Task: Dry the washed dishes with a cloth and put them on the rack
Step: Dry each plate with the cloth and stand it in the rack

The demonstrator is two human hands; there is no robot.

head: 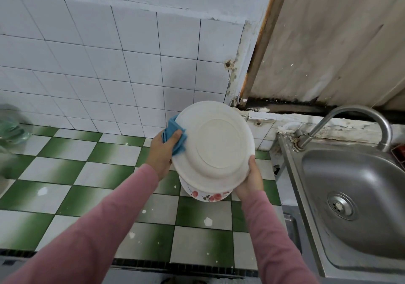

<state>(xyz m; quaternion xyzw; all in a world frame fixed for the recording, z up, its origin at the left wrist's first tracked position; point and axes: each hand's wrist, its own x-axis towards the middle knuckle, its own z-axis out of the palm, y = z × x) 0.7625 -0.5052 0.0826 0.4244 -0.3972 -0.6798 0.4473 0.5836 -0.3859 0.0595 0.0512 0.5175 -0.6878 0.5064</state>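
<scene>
Aloft, right hand (pixel 250 179) grips plate (pixel 219 143), left hand (pixel 161 153) cloth (pixel 178 142).

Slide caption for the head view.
Drying: left hand presses blue cloth on white plate; right hand grips its rim.

Location: domestic kitchen. Indicators: a stainless-steel sink (pixel 324 174) with drain strainer (pixel 341 204), set beside the bench (pixel 65 174); a curved metal faucet (pixel 359 111) behind it; white wall tiles (pixel 98 64); green-and-white checkered bench tiling; a white plate (pixel 215 143) and blue cloth (pixel 176 140) held above the bench.
</scene>
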